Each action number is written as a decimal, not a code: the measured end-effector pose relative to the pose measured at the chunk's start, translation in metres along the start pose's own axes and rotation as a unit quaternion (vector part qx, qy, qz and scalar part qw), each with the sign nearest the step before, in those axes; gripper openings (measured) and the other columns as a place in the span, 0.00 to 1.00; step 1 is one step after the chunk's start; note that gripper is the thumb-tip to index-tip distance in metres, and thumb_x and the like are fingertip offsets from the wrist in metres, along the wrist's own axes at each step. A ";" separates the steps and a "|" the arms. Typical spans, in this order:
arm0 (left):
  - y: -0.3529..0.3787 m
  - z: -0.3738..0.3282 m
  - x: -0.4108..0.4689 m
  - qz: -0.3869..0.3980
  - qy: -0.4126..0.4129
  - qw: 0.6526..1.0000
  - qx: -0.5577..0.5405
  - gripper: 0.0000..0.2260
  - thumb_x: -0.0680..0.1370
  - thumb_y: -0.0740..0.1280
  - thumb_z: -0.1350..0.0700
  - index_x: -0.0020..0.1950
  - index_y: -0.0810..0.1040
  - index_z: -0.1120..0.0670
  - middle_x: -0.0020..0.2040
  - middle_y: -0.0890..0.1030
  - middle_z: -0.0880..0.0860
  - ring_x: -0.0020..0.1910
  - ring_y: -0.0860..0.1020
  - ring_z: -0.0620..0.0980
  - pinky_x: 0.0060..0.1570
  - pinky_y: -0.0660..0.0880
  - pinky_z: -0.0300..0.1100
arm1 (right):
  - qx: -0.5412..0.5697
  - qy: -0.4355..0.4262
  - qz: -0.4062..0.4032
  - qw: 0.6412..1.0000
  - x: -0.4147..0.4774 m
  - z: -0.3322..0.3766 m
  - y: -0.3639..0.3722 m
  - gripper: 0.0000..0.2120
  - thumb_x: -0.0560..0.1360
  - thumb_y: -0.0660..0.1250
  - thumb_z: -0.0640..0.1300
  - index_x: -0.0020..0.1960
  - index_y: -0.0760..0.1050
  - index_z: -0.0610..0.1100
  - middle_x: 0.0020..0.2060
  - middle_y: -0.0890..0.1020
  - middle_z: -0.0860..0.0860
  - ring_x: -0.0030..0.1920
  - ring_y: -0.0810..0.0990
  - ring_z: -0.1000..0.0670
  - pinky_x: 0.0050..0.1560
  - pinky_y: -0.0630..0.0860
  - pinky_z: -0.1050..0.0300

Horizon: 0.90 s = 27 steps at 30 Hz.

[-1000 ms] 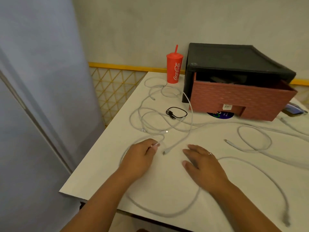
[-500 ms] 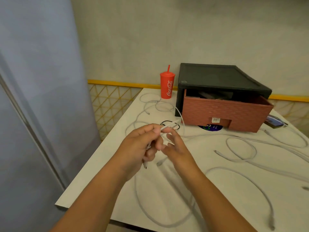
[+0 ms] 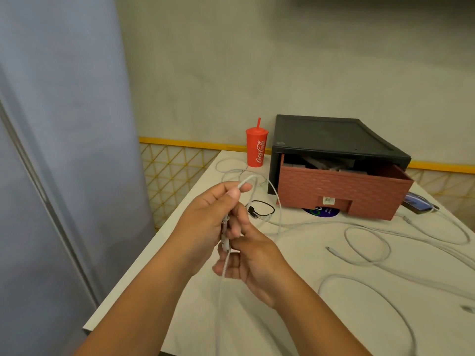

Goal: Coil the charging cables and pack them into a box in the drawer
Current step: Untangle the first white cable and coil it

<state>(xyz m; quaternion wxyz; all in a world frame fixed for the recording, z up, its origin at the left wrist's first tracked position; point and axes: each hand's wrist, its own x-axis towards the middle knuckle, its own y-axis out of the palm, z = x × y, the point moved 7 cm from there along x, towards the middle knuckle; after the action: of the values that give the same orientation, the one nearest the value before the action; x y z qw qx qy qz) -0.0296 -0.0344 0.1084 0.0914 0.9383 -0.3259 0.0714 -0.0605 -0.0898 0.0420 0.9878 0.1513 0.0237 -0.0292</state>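
Left hand (image 3: 210,222) pinching white cable (image 3: 246,180) above table (image 3: 154,255); right hand (image 3: 253,260) closed round same cable lower down. One black cable (image 3: 261,209), one red cup (image 3: 257,149), one drawer (image 3: 341,191) pulled open; white cables on table tangled, count unclear.

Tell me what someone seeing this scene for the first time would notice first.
Two bare hands, left hand and right hand, are raised mid-frame over the white table, both in a grip on a thin white charging cable. Behind them stands a black drawer unit with its reddish-brown woven-pattern drawer pulled open, and a red plastic cup with a straw at its left. More white cables sprawl loose across the table's right side.
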 end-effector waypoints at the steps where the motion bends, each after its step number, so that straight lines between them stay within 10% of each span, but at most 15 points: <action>1: 0.000 -0.001 -0.002 0.001 0.005 1.000 0.011 0.10 0.78 0.58 0.53 0.52 0.78 0.48 0.29 0.77 0.49 0.24 0.70 0.44 0.28 0.67 0.37 | -0.018 0.008 0.004 1.000 -0.004 0.001 0.003 0.13 0.79 0.55 0.36 0.47 0.75 0.49 0.31 0.74 0.48 0.26 0.75 0.51 0.40 0.78 0.53; 18: 0.000 0.012 -0.006 0.045 0.069 0.933 0.351 0.18 0.80 0.58 0.53 0.69 0.65 0.40 0.35 0.81 0.43 0.37 0.78 0.36 0.41 0.73 0.28 | -0.343 0.019 0.053 0.938 -0.049 0.028 0.000 0.14 0.76 0.62 0.39 0.61 0.75 0.48 0.28 0.73 0.54 0.22 0.69 0.60 0.27 0.70 0.65; 27: 0.001 0.018 -0.002 0.105 -0.057 0.982 0.149 0.17 0.73 0.58 0.45 0.47 0.82 0.52 0.26 0.63 0.46 0.25 0.63 0.41 0.34 0.73 0.38 | -0.423 -0.136 -0.100 0.890 -0.050 0.103 -0.046 0.07 0.73 0.69 0.42 0.37 0.79 0.51 0.24 0.75 0.59 0.27 0.70 0.62 0.28 0.66 0.70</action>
<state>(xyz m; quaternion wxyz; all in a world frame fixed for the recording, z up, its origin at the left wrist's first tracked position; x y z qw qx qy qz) -0.0304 -0.0381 0.0909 -0.0762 0.9046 -0.4127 0.0751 -0.1094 -0.1619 0.1295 0.9437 -0.2896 -0.0854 -0.1354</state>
